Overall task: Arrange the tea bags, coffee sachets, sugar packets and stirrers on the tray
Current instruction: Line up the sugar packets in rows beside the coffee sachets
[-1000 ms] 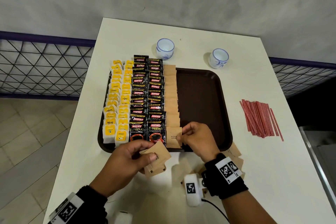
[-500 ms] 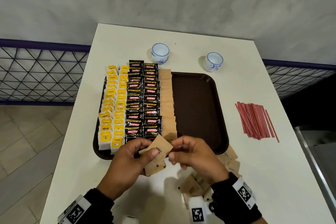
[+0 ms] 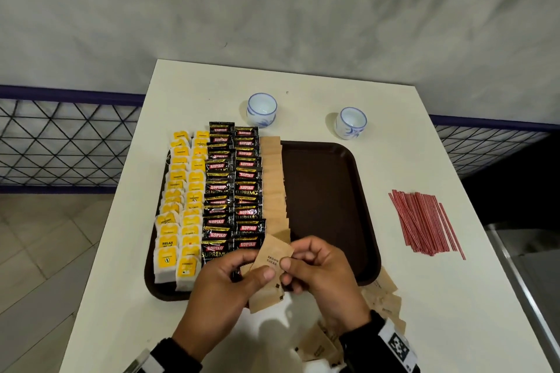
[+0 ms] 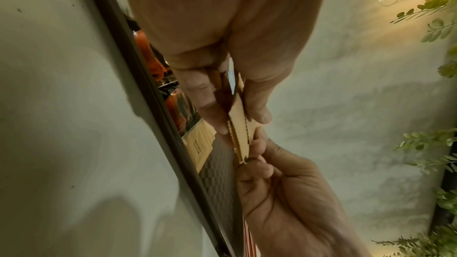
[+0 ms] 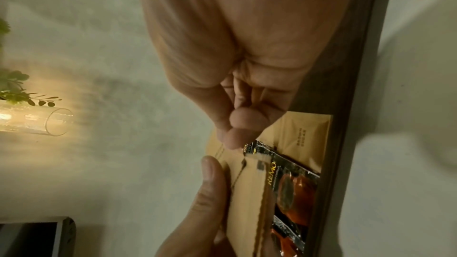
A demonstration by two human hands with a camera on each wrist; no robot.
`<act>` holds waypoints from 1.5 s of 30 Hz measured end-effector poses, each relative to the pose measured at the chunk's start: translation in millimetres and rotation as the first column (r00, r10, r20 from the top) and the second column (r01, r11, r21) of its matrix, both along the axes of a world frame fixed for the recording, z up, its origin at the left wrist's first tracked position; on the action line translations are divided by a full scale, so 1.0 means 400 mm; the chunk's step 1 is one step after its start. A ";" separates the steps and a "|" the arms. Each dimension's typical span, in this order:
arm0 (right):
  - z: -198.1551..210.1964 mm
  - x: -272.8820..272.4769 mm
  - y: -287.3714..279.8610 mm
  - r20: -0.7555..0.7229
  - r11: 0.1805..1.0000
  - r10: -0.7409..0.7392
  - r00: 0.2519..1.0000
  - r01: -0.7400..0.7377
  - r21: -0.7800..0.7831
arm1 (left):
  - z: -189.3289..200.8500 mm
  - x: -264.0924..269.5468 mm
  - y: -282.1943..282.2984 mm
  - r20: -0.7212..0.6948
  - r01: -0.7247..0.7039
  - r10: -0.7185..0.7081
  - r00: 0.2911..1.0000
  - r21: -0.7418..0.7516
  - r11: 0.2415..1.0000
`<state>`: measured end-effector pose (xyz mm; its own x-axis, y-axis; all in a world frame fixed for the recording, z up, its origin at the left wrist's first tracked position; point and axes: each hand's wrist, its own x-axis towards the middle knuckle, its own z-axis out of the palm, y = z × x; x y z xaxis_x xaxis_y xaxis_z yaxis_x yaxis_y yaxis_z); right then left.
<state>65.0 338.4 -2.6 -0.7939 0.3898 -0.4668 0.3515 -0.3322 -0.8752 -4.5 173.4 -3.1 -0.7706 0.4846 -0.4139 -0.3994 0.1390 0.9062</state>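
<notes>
Over the near edge of the tray [image 3: 327,191], the left hand [image 3: 224,285] and right hand [image 3: 321,275] are sharing a stack of sugar packets [image 3: 266,297].
Left thumb and curled fingers [image 3: 239,260] are gripping the stack, while the right thumb and forefinger are pinching the top packet [image 3: 274,256], marked BROWN SUGAR, at its right edge. That packet is tilting just above the near end of the sugar row [image 3: 272,182], which is lying beside the coffee sachets [image 3: 233,185] and tea bags [image 3: 181,191] on the tray's left half. Loose packets [image 3: 385,297] are lying on the tabletop [image 3: 303,106] by the right wrist, and the stirrers [image 3: 424,221] are lying well right of the tray.
</notes>
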 end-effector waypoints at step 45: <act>-0.038 -0.561 0.362 0.234 0.884 -0.039 0.971 -0.075 0.461 | -0.031 -0.078 -0.088 -0.099 0.098 -0.123 0.988 -0.223 0.970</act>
<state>-159.6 483.2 -17.9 -0.6955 0.5930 -0.4057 0.5634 0.0997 -0.8202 -35.6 138.0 -15.3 -0.7644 0.4774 -0.4335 -0.2693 0.3745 0.8873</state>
